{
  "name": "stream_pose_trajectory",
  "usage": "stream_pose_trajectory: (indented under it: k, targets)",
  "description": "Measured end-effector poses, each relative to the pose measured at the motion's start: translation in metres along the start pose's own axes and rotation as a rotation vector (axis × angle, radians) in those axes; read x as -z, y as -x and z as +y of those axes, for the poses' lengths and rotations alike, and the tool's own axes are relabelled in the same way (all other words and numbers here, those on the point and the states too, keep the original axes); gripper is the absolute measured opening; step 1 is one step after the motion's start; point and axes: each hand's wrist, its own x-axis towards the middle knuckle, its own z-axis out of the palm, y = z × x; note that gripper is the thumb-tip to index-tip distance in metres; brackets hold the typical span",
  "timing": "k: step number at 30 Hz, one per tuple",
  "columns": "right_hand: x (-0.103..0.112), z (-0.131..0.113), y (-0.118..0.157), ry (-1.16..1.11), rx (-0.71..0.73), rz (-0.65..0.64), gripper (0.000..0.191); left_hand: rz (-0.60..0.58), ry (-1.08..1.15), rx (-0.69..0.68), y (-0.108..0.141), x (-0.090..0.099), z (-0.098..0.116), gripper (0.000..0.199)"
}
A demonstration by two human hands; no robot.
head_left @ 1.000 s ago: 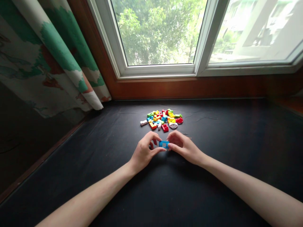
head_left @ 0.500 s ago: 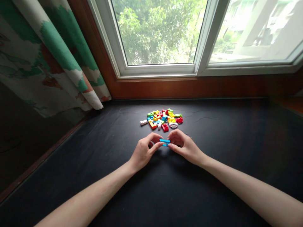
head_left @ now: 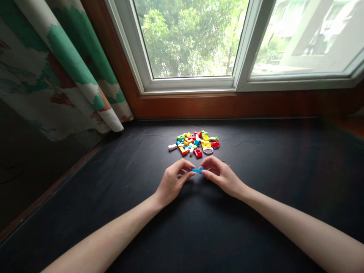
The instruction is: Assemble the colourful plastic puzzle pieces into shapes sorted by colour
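A small blue toy block [head_left: 197, 171] is held between both hands, a little above the black tabletop. My left hand [head_left: 175, 180] pinches its left end between thumb and fingers. At the right end, my right hand [head_left: 222, 175] grips it the same way. The fingertips cover both ends, so its full shape is hidden. Just beyond the hands lies a pile of colourful toy blocks [head_left: 189, 141] in red, yellow, green, blue, orange and white. Closest to the fingers are a red block [head_left: 198, 153] and a white rounded piece [head_left: 208, 151].
The black tabletop [head_left: 182, 235] runs back to a brown wooden ledge [head_left: 187, 106] below a white-framed window [head_left: 189, 85]. A patterned curtain [head_left: 76, 72] hangs at the left, reaching the table's far left part. A white block [head_left: 172, 147] lies at the pile's left edge.
The blue block has turned in my fingers: two blue bars with a gap showed before, and now one slimmer bar with a raised right end shows. Both hands stay nearly in place.
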Motion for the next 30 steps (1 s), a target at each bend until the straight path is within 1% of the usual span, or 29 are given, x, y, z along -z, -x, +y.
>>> stream_pose_trajectory:
  k: [7, 14, 23, 30]
  targets:
    - [-0.0001, 0.0030, -0.0003, -0.023, 0.010, 0.004, 0.016, -0.003, 0.028, -0.056, -0.0008, -0.0001, -0.0008, 0.007]
    - [-0.0005, 0.0008, -0.0001, -0.045, 0.010, 0.018, 0.017, -0.008, -0.012, -0.018, -0.0009, 0.0009, 0.0006, 0.018]
    - [-0.0006, -0.0005, 0.0018, -0.042, 0.012, 0.049, 0.022, -0.017, -0.035, 0.031, -0.0025, 0.0017, 0.0039, 0.024]
    - [-0.0010, -0.0003, 0.0007, -0.041, 0.003, 0.054, 0.024, -0.025, -0.045, 0.031, -0.0011, 0.0018, 0.0023, 0.020]
